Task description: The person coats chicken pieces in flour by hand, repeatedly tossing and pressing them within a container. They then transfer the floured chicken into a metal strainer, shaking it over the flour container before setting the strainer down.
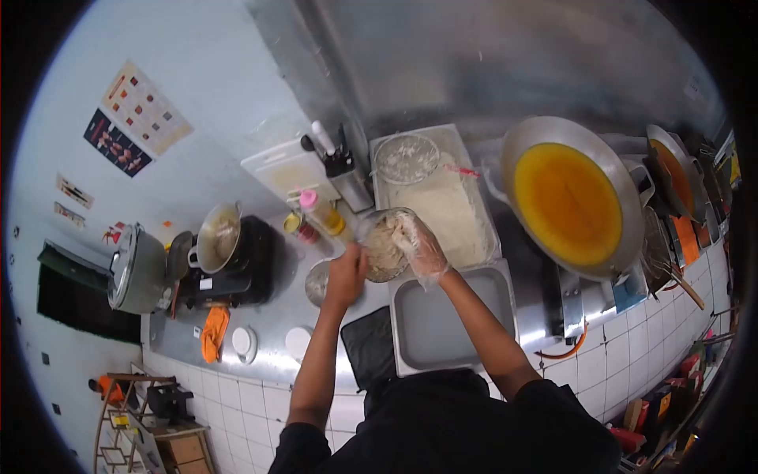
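Note:
A round metal bowl [382, 272] holds a pale, floury, lumpy mix [384, 246]. My bare left hand [347, 274] is closed on the bowl's near left rim. My right hand [420, 246], in a clear plastic glove smeared with pale coating, reaches into the bowl from the right. Its fingers are curled at the mix, and what they hold is hidden. Behind the bowl, a large tray of flour [452, 217] has a round wire sieve [407, 159] lying in it. Nearer me is a grey rectangular tray [450, 316].
A big wok of orange oil [568, 204] stands to the right, with a second wok [675, 174] beyond. To the left are squeeze bottles [320, 212], a knife holder [347, 180], a small metal bowl [317, 283] and a black stove [245, 261] bearing a pot [219, 237].

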Tool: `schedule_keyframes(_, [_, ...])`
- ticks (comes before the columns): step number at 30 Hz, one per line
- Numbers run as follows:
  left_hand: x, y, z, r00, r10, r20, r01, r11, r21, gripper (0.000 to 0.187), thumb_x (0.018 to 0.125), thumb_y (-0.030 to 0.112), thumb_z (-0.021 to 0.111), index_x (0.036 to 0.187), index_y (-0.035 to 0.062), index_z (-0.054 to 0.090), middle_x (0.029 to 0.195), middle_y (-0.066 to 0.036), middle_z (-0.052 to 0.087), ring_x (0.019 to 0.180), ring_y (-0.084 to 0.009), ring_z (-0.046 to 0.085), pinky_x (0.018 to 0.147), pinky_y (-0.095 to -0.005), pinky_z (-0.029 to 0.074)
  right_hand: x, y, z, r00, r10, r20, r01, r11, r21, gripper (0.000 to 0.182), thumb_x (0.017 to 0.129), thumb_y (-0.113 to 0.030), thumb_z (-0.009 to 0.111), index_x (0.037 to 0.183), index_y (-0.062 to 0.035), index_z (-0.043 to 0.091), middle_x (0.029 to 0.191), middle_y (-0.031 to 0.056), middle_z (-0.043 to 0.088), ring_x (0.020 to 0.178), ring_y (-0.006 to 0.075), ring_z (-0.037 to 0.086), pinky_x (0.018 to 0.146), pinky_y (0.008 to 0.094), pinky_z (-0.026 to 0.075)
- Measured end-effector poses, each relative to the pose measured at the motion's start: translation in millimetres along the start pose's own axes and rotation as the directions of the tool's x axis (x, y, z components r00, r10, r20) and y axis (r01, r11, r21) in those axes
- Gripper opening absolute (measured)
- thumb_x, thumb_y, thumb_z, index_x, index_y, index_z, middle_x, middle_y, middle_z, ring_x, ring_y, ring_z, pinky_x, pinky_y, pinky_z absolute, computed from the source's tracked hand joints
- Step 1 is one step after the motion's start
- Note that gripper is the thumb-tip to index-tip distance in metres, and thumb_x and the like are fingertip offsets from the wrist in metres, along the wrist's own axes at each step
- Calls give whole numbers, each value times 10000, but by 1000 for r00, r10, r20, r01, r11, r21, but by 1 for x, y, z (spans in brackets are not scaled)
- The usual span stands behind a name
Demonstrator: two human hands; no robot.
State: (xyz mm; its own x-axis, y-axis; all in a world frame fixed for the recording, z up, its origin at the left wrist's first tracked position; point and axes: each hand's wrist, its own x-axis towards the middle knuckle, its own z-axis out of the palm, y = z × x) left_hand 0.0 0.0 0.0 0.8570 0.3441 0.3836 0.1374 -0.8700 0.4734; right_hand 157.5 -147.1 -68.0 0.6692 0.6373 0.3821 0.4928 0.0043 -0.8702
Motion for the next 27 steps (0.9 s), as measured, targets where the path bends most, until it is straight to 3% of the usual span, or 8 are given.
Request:
schedule_keyframes(2, [28, -12, 24, 975, 212, 63, -212, 977, -9, 183, 968, 169, 619, 980, 62, 471, 777, -193, 667, 684, -445, 656, 601, -524, 545, 13, 60, 19, 998, 34, -60, -42, 990, -134, 427, 961, -249, 624, 1365, -115, 596, 1366, 226, 576, 1294, 381, 538, 1118, 461, 403])
schedule_keyframes(6, [103, 21, 98, 880, 422, 218, -440, 897, 43, 159, 971, 161, 589, 971, 57, 469, 800, -194, 662, 707, -422, 668, 603, -524, 547, 36, 166, -29, 928, -368, -56, 302, 833, -464, 246, 883, -209, 671, 997, 7, 699, 1109, 202, 668, 1105, 385, 597, 980, 505, 447])
schedule_keyframes(9, [118, 21, 124, 879, 386, 279, -416, 908, 56, 155, 972, 155, 589, 975, 56, 469, 813, -203, 664, 733, -427, 672, 608, -530, 546, 40, 161, -43, 991, 119, 65, -113, 989, -91, 267, 821, -237, 717, 972, -17, 703, 1059, 183, 680, 1084, 378, 611, 934, 522, 451])
schedule_keyframes(14, [110, 9, 152, 947, 234, 220, -248, 968, 41, 152, 983, 163, 592, 994, 61, 480, 819, -221, 668, 734, -448, 666, 604, -547, 539, 29, 149, -66, 913, -317, 257, 379, 892, -245, 546, 710, -249, 792, 1192, -56, 622, 1211, 192, 644, 1137, 393, 615, 994, 476, 487])
schedule_keyframes(17, [100, 6, 151, 960, 194, 202, -207, 977, 45, 137, 989, 157, 592, 1007, 67, 490, 819, -224, 674, 714, -455, 660, 597, -549, 536, 24, 114, -94, 827, -129, 547, 262, 950, -172, 489, 699, -171, 774, 1163, -67, 657, 1241, 164, 640, 1190, 400, 587, 1047, 441, 473])
schedule_keyframes(20, [96, -1, 146, 965, 195, 177, -204, 978, 37, 138, 982, 147, 601, 989, 64, 491, 824, -214, 670, 726, -444, 663, 602, -534, 542, 25, 61, -126, 800, 99, 591, 146, 924, -353, 458, 695, -169, 790, 1129, -83, 672, 1212, 147, 653, 1145, 380, 605, 1014, 425, 490])
schedule_keyframes(23, [98, -6, 139, 954, 261, 147, -273, 959, 68, 153, 970, 147, 617, 953, 63, 491, 820, -176, 650, 735, -403, 670, 602, -502, 551, 4, 82, -111, 955, -68, 288, 187, 894, -408, 401, 719, -174, 785, 1097, -87, 682, 1163, 152, 667, 1091, 371, 622, 970, 439, 501])
schedule_keyframes(27, [101, -2, 126, 867, 481, 128, -494, 862, 109, 175, 948, 148, 640, 907, 72, 489, 797, -113, 591, 720, -326, 675, 586, -449, 555, 13, 104, -84, 980, -195, 33, 189, 873, -449, 368, 745, -225, 765, 1066, -67, 677, 1131, 176, 677, 1098, 377, 622, 940, 461, 501])
